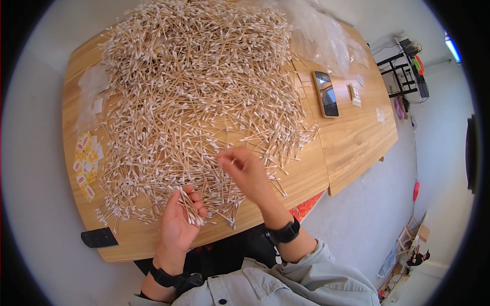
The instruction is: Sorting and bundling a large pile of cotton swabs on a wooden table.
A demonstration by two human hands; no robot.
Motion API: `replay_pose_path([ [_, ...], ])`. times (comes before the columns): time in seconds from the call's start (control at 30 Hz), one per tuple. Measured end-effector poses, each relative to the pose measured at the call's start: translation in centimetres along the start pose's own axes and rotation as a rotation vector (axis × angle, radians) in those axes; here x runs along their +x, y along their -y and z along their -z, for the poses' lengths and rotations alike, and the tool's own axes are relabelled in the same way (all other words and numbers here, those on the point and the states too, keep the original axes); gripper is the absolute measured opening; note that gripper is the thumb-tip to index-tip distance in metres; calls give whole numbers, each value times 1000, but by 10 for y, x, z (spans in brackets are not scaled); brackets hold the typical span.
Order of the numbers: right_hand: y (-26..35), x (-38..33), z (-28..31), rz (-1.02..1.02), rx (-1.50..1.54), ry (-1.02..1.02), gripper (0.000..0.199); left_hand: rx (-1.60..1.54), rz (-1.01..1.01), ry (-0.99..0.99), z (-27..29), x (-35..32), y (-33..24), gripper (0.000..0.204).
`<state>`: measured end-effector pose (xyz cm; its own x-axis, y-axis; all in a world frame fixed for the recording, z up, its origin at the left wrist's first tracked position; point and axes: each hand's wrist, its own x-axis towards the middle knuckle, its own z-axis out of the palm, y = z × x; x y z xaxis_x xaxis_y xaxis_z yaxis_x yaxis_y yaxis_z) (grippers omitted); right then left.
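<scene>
A large heap of cotton swabs (199, 66), white-tipped with wooden sticks, covers much of the wooden table (357, 137) and thins out toward me. Near the front edge, my left hand (179, 224) is palm up, its fingers curled around a small bundle of cotton swabs (191, 208). The swabs in it lie roughly side by side. Over the loose swabs, up and to the right of it, my right hand (245, 171) is closed, thumb and fingertips together. Whatever may be between those fingertips is too small to make out.
Yellow-and-white paper labels (86, 163) lie by the left edge, below a clear plastic bag (92, 92). More clear plastic (321, 38) is at the far right. A phone (325, 94) and a small packet (355, 95) rest right of the heap. A black piece (99, 237) covers the near-left corner.
</scene>
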<state>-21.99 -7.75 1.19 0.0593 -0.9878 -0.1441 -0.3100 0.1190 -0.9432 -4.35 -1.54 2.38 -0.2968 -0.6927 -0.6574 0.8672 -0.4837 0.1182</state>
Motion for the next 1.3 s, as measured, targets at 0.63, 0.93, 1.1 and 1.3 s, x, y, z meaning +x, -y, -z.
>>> replay_pose_path([
  [0.63,-11,8,35,-356,598,25,16,102,6,30,7,-7,-9,20],
  [0.93,37,-54,-32,-55,188,109,16,125,-48,-30,10,1,4,30],
  [1.1,33,-45,-28,70,41,61,13,122,-16,4,12,-4,-1,25],
  [1.3,-37,-7,45,-14,-405,-414,34,91,20,84,12,-5,-7,15],
])
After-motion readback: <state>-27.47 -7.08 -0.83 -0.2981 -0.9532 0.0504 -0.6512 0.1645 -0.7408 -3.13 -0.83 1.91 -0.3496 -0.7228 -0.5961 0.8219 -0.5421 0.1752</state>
